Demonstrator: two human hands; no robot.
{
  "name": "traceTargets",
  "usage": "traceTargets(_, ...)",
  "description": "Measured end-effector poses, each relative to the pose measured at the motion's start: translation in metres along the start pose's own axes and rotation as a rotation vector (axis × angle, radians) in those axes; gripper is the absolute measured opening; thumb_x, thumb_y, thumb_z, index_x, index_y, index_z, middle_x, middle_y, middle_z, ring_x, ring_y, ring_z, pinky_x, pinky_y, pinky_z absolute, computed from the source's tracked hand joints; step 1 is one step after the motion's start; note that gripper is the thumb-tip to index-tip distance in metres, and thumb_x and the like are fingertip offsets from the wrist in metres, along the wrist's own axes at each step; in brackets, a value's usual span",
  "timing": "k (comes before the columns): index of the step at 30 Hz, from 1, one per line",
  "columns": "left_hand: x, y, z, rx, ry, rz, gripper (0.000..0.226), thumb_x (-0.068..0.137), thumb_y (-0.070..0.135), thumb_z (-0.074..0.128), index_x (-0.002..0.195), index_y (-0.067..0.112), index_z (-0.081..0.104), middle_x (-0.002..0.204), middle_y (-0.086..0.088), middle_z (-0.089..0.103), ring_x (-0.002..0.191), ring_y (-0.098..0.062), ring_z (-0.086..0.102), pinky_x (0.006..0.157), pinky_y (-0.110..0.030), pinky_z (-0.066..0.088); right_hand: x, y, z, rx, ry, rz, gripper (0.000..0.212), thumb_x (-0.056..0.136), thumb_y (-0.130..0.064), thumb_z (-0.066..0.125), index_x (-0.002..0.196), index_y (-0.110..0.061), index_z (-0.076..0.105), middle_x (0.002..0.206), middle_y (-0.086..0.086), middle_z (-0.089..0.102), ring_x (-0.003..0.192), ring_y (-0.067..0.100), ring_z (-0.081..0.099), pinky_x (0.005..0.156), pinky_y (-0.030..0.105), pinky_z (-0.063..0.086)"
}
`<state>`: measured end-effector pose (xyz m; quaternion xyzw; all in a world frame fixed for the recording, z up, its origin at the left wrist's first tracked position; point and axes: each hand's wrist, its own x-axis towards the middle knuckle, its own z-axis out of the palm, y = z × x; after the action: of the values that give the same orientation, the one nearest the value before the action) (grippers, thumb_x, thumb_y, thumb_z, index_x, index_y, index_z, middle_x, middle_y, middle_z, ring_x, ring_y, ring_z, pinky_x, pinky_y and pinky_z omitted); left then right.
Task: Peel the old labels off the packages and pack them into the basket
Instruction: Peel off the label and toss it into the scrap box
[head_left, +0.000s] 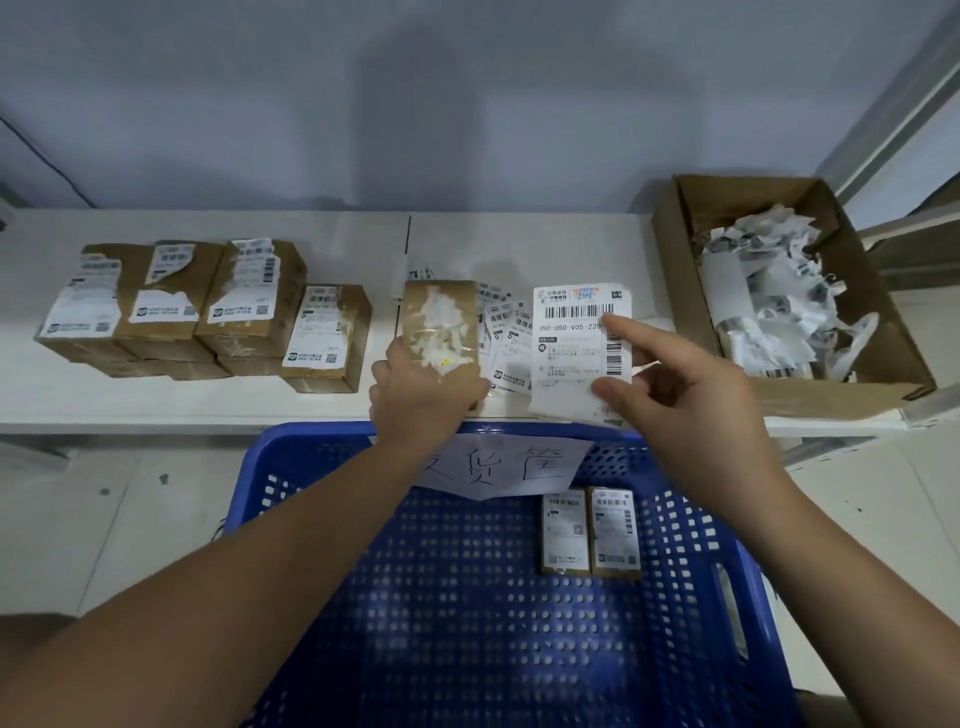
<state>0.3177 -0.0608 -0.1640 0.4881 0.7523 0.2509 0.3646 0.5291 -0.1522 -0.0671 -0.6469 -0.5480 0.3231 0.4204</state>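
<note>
Left hand (423, 387) grips the near end of a brown package (441, 327) lying on the white counter (208, 400), fingers curled round its lower edge; its top face shows torn white label residue. Right hand (685, 384) pinches a shipping label (579, 348) between thumb and fingers at its lower right corner, index finger extended and pointing across the barcode. Label is held just right of the package, above the counter's front edge. A few loose labels (506, 322) lie on the counter between package and held label, partly covered.

Blue perforated basket (291, 499) sits below the counter edge, under both forearms, with a handwritten paper sign (504, 465) on its far rim. Two packed boxes (589, 532) lie side by side inside, near the far wall, labels up.

Left on the counter: stack of labelled packages (171, 306), several with partly torn labels, one more package (327, 338) just beside them. Right end: open cardboard box (893, 364) holding crumpled peeled labels (774, 296).
</note>
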Motion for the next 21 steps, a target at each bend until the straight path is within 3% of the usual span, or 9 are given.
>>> traceTargets(3, -0.049, 0.001, -0.032, -0.181, -0.165, 0.179, 0.092, 0.046, 0.056, 0.088, 0.127, 0.04, 0.046, 0.124, 0.005, 0.057, 0.104, -0.01, 0.064, 0.082, -0.039, 0.062, -0.006, -0.011, 0.01, 0.298, -0.023, 0.102, 0.054, 0.086, -0.003, 0.076, 0.131, -0.031, 0.067, 0.094, 0.005, 0.064, 0.067, 0.004, 0.059, 0.072, 0.014, 0.052)
traceTargets(6, -0.097, -0.006, -0.056, -0.218, -0.3, 0.292, 0.096, 0.052, 0.052, 0.096, 0.13, 0.052, 0.039, 0.132, 0.019, 0.048, 0.114, 0.005, 0.056, 0.088, -0.022, 0.056, -0.014, -0.016, 0.025, 0.544, -0.023, 0.194, 0.052, 0.086, 0.002, 0.072, 0.127, -0.03, 0.07, 0.116, 0.012, 0.066, 0.099, 0.015, 0.073, 0.088, 0.031, 0.059)
traceTargets(8, -0.118, -0.01, -0.062, -0.25, -0.364, 0.29, 0.098, 0.051, 0.058, 0.094, 0.128, 0.061, 0.034, 0.134, 0.026, 0.041, 0.115, 0.013, 0.051, 0.085, -0.01, 0.051, -0.017, -0.015, 0.032, 0.629, 0.0, 0.232, 0.049, 0.086, 0.002, 0.072, 0.121, -0.031, 0.073, 0.111, 0.01, 0.067, 0.106, 0.022, 0.072, 0.092, 0.042, 0.059)
traceTargets(10, -0.123, -0.01, -0.058, -0.329, -0.407, 0.243, 0.089, 0.051, 0.061, 0.086, 0.122, 0.065, 0.032, 0.136, 0.025, 0.041, 0.115, 0.016, 0.05, 0.08, -0.002, 0.048, -0.019, -0.013, 0.034, 0.678, 0.005, 0.241, 0.048, 0.086, 0.005, 0.069, 0.122, -0.027, 0.072, 0.1, 0.001, 0.068, 0.106, 0.021, 0.072, 0.09, 0.039, 0.058)
traceTargets(12, -0.117, -0.009, -0.052, -0.331, -0.429, 0.267, 0.084, 0.062, 0.059, 0.077, 0.133, 0.053, 0.033, 0.14, 0.015, 0.042, 0.12, 0.007, 0.051, 0.089, -0.009, 0.05, -0.018, -0.012, 0.034, 0.672, 0.011, 0.215, 0.048, 0.086, 0.006, 0.069, 0.122, -0.026, 0.071, 0.102, 0.001, 0.066, 0.104, 0.018, 0.072, 0.092, 0.037, 0.058)
traceTargets(14, -0.109, -0.008, -0.048, -0.318, -0.441, 0.307, 0.071, 0.08, 0.055, 0.067, 0.14, 0.043, 0.032, 0.14, 0.011, 0.042, 0.122, -0.003, 0.055, 0.099, -0.026, 0.054, -0.017, -0.011, 0.032, 0.655, 0.004, 0.178, 0.051, 0.08, 0.001, 0.072, 0.123, -0.024, 0.07, 0.101, 0.001, 0.066, 0.101, 0.015, 0.072, 0.094, 0.035, 0.057)
traceTargets(18, -0.092, 0.001, -0.058, -0.365, -0.455, 0.275, 0.041, 0.096, 0.047, 0.056, 0.132, 0.034, 0.042, 0.132, 0.007, 0.057, 0.099, -0.015, 0.072, 0.083, -0.037, 0.063, -0.012, -0.01, 0.026, 0.649, -0.071, 0.168, 0.071, 0.066, 0.003, 0.07, 0.134, -0.013, 0.06, 0.095, -0.009, 0.073, 0.079, 0.005, 0.074, 0.082, 0.019, 0.058)
traceTargets(19, -0.087, 0.003, -0.061, -0.389, -0.476, 0.264, 0.039, 0.098, 0.037, 0.061, 0.131, 0.034, 0.041, 0.128, 0.009, 0.058, 0.095, -0.017, 0.073, 0.079, -0.038, 0.063, -0.011, -0.01, 0.025, 0.646, -0.107, 0.173, 0.075, 0.064, 0.006, 0.071, 0.136, -0.012, 0.059, 0.104, -0.001, 0.073, 0.083, 0.008, 0.075, 0.081, 0.022, 0.059)
traceTargets(21, -0.076, 0.005, -0.069, -0.414, -0.569, 0.293, 0.063, 0.095, 0.019, 0.069, 0.139, 0.042, 0.03, 0.134, 0.014, 0.055, 0.096, -0.017, 0.075, 0.078, -0.034, 0.063, -0.009, -0.009, 0.024, 0.638, -0.183, 0.18, 0.079, 0.06, 0.009, 0.073, 0.136, -0.011, 0.059, 0.118, 0.009, 0.073, 0.102, 0.022, 0.075, 0.082, 0.03, 0.062)
